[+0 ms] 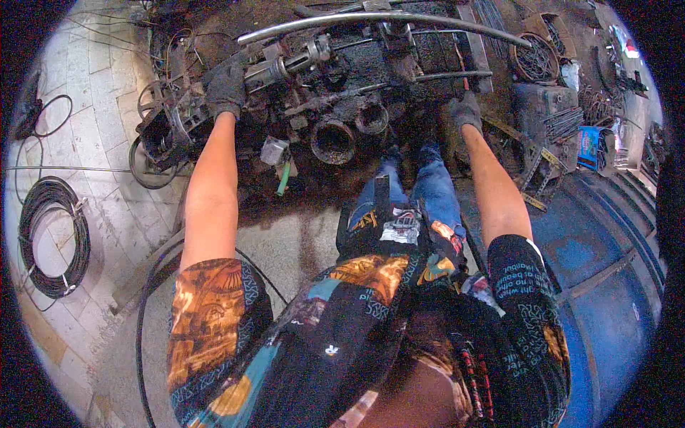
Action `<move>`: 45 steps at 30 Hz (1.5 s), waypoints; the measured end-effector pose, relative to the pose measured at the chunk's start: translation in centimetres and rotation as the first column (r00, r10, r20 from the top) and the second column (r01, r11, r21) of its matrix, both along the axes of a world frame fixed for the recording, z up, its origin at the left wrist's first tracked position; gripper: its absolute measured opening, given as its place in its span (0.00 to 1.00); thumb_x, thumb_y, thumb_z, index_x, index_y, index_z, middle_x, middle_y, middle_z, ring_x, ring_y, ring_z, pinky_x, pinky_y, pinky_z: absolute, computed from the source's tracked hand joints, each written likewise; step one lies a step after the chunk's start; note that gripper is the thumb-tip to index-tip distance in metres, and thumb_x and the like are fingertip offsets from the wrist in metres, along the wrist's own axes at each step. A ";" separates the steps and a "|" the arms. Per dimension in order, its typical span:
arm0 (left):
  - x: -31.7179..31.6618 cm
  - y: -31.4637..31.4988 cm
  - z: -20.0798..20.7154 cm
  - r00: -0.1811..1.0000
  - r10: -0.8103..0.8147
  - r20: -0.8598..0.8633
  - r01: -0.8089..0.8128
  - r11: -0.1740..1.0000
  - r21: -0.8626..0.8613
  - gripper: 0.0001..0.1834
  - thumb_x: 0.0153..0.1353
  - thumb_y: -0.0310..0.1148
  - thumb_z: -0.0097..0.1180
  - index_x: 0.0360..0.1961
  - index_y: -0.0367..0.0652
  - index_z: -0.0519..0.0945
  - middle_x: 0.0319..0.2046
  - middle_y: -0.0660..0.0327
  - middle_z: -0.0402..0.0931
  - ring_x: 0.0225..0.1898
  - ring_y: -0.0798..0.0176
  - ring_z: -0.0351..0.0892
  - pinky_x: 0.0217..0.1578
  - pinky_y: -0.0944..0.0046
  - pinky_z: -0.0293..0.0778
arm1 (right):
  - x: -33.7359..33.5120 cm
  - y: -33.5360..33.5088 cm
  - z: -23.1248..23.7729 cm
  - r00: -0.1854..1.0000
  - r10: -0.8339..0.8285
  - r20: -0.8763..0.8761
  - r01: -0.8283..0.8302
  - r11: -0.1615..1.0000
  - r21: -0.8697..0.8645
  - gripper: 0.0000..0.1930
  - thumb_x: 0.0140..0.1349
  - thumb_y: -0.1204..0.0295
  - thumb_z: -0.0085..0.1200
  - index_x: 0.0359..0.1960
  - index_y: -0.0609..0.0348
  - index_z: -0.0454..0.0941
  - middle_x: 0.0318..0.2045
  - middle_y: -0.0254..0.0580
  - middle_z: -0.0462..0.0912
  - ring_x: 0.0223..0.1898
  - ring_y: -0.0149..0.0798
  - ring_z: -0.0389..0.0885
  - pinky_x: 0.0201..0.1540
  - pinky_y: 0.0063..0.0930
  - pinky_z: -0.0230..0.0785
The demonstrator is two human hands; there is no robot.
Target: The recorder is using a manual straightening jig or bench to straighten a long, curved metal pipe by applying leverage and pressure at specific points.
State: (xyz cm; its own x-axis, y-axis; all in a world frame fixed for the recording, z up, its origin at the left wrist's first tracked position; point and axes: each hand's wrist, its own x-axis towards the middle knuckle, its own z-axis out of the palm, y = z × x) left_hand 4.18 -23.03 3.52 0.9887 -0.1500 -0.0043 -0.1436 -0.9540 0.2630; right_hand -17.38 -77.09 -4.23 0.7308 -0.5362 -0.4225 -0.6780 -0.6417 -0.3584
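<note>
My left hand (225,89), in a dark work glove, is on the left end of a greasy black machine (421,60), beside its metal spindle-like part (285,65). Its fingers blend into the dark metal, so their grip is unclear. At the machine's right side, my gloved right hand (464,112) looks closed at the lower end of a thin rod with a red part (466,83). A long metal tube (385,19) lies across the machine's far side. Two round, dark pipe openings, one larger (333,141) and one smaller (372,118), face me between my arms.
A coil of black cable (53,237) lies on the tiled floor at left. A green-ended object (284,178) hangs below the machine. To the right are a bin of wire (535,58), an angled metal bracket (540,175), a blue box (589,148) and blue metal sheeting (599,278).
</note>
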 end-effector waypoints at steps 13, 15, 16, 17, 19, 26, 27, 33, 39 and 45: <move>2.6 2.3 -1.8 0.991 -0.090 0.100 0.086 0.995 0.046 0.26 0.70 0.52 0.44 0.43 0.41 0.85 0.42 0.42 0.82 0.44 0.35 0.81 0.49 0.42 0.73 | -7.5 4.1 4.8 0.998 0.022 0.056 -0.027 0.996 0.090 0.20 0.72 0.61 0.43 0.59 0.59 0.75 0.52 0.62 0.81 0.56 0.63 0.77 0.58 0.50 0.70; 2.4 2.4 -1.7 0.994 -0.064 0.093 0.061 0.998 0.033 0.26 0.70 0.52 0.44 0.43 0.41 0.85 0.43 0.42 0.82 0.44 0.35 0.81 0.49 0.42 0.73 | -10.4 4.3 5.6 0.972 0.111 0.207 -0.124 0.991 0.050 0.20 0.73 0.60 0.45 0.57 0.60 0.76 0.49 0.60 0.82 0.55 0.63 0.77 0.57 0.50 0.70; 2.1 2.5 -1.5 0.996 -0.040 0.077 0.038 0.999 0.033 0.26 0.70 0.52 0.43 0.43 0.41 0.85 0.43 0.42 0.82 0.45 0.35 0.81 0.49 0.42 0.73 | -11.4 4.7 7.1 0.986 0.110 0.126 -0.122 0.989 0.086 0.21 0.72 0.59 0.46 0.57 0.60 0.77 0.49 0.60 0.82 0.55 0.62 0.78 0.57 0.50 0.70; 1.9 2.9 -0.9 0.998 -0.006 0.069 0.004 0.999 0.034 0.26 0.70 0.52 0.43 0.43 0.41 0.85 0.43 0.42 0.82 0.45 0.35 0.81 0.49 0.42 0.73 | -11.9 5.2 8.8 0.991 0.122 0.052 -0.127 0.985 0.120 0.21 0.72 0.58 0.47 0.56 0.61 0.77 0.49 0.60 0.83 0.55 0.61 0.78 0.58 0.49 0.70; 1.6 2.3 -0.6 0.999 0.029 0.040 -0.030 0.999 0.026 0.26 0.70 0.52 0.43 0.43 0.41 0.84 0.43 0.42 0.82 0.45 0.35 0.81 0.50 0.42 0.73 | -14.9 5.0 9.9 0.999 0.030 0.036 -0.036 0.984 0.172 0.19 0.71 0.62 0.47 0.54 0.62 0.77 0.49 0.60 0.82 0.54 0.60 0.79 0.56 0.47 0.70; 1.7 -0.5 1.9 0.987 0.149 -0.065 -0.148 0.989 0.020 0.27 0.71 0.52 0.41 0.43 0.41 0.84 0.44 0.42 0.82 0.47 0.36 0.80 0.50 0.42 0.73 | -21.7 3.2 11.7 0.977 0.192 0.089 -0.188 0.981 -0.051 0.21 0.68 0.70 0.50 0.62 0.60 0.73 0.63 0.56 0.73 0.65 0.57 0.70 0.64 0.42 0.65; 1.6 -0.9 2.0 0.983 0.163 -0.086 -0.162 0.987 0.019 0.27 0.71 0.53 0.41 0.43 0.41 0.84 0.44 0.42 0.82 0.47 0.36 0.80 0.50 0.42 0.73 | -21.5 3.1 12.1 0.974 0.158 0.161 -0.154 0.987 -0.040 0.21 0.68 0.70 0.50 0.62 0.61 0.74 0.61 0.56 0.75 0.64 0.57 0.72 0.65 0.41 0.65; 1.7 1.9 -0.1 0.989 0.125 -0.085 -0.125 0.992 0.000 0.31 0.73 0.57 0.35 0.47 0.43 0.82 0.48 0.41 0.80 0.52 0.37 0.78 0.53 0.42 0.71 | -12.2 4.9 13.9 0.985 -0.045 0.165 0.037 0.998 0.050 0.18 0.69 0.64 0.48 0.54 0.62 0.80 0.48 0.57 0.84 0.54 0.56 0.81 0.60 0.41 0.70; 2.5 -1.6 0.0 0.982 0.118 -0.147 -0.092 0.981 0.171 0.33 0.73 0.59 0.32 0.57 0.45 0.78 0.53 0.41 0.78 0.55 0.36 0.77 0.55 0.40 0.70 | -7.4 2.7 11.5 0.977 0.018 0.213 0.005 0.994 -0.108 0.15 0.68 0.63 0.51 0.46 0.61 0.81 0.45 0.57 0.84 0.48 0.62 0.80 0.51 0.45 0.72; 2.3 -2.4 0.1 0.967 0.206 -0.151 -0.185 0.973 0.140 0.31 0.74 0.57 0.33 0.59 0.47 0.77 0.57 0.40 0.75 0.57 0.36 0.75 0.57 0.40 0.70 | -1.7 1.4 11.5 0.960 0.076 0.270 -0.061 0.996 -0.064 0.12 0.66 0.65 0.53 0.42 0.61 0.81 0.41 0.61 0.83 0.46 0.62 0.81 0.48 0.49 0.72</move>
State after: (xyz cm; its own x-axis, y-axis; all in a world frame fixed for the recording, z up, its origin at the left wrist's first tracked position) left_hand 6.52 -25.43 3.58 0.9829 0.0582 -0.1748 0.0843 -0.9857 0.1460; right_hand -19.08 -75.66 7.26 0.8499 -0.4973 -0.1742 -0.5134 -0.7069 -0.4866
